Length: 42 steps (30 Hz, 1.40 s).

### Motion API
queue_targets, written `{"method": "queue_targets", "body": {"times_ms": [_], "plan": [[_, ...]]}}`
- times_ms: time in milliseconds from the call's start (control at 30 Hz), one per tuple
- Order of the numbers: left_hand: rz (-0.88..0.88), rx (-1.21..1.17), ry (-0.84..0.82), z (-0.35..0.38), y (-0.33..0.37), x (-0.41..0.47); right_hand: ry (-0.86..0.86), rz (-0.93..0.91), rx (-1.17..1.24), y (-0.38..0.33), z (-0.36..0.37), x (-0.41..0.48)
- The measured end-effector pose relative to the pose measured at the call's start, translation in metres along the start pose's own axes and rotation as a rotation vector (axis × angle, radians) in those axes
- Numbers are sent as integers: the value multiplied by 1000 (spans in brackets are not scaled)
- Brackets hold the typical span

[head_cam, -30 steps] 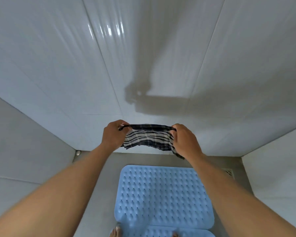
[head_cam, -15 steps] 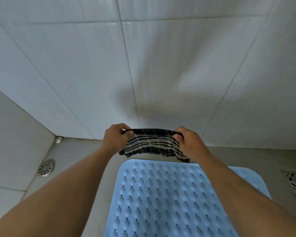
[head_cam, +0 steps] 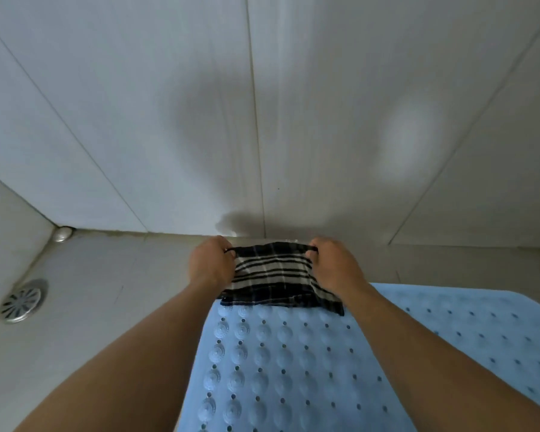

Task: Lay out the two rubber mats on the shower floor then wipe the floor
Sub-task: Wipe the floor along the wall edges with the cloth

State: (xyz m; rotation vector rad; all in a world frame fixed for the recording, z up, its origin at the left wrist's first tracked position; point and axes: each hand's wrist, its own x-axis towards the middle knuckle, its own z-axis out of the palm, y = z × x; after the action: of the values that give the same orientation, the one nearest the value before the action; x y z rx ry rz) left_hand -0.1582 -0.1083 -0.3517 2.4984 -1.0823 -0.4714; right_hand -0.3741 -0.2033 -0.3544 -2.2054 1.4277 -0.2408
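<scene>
A light blue rubber mat (head_cam: 281,363) with round bumps and small holes lies flat on the grey shower floor (head_cam: 106,294), running from the middle to the lower right. Over its far edge hangs a black-and-white striped cloth (head_cam: 272,275), stretched between my two hands. My left hand (head_cam: 211,263) pinches the cloth's top left corner and my right hand (head_cam: 334,266) pinches the top right corner. The cloth's lower hem hangs just over the mat's far edge. Only one mat is clearly visible.
White tiled walls rise at the back and left. A round metal drain (head_cam: 22,302) sits in the floor at the left, and a small metal cap (head_cam: 62,234) in the back-left corner. Bare grey floor shows left of the mat and along the back wall.
The view has dropped closer to the floor. Both hands have lowered the cloth, still stretched between them, down to the mat's far edge near the back wall.
</scene>
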Motion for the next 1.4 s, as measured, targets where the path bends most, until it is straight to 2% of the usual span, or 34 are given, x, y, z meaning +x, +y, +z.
{"method": "queue_targets", "body": {"times_ms": [67,133,200,300,433,533,833,1400], "plan": [[134,146,114,18,2,-2,167,-75,-159,-3,17,3],[335,159,95,39,2,-7,224,-164,-239,-8,35,2],[464,169,14,57,-6,-14,186,-194,-247,-12,57,-3],[513,190,-2,75,-20,-16,47,-115,-235,-9,84,-14],[485,318,-157,81,-23,-12,-116,-90,-273,-6,88,-12],[456,357,-166,81,-18,-10,-152,-115,-294,2,85,-6],[361,485,-249,87,-3,-9,-216,-162,-297,22,69,-1],[329,515,-370,139,108,-35,-279,-123,-275,124,1,6]]}}
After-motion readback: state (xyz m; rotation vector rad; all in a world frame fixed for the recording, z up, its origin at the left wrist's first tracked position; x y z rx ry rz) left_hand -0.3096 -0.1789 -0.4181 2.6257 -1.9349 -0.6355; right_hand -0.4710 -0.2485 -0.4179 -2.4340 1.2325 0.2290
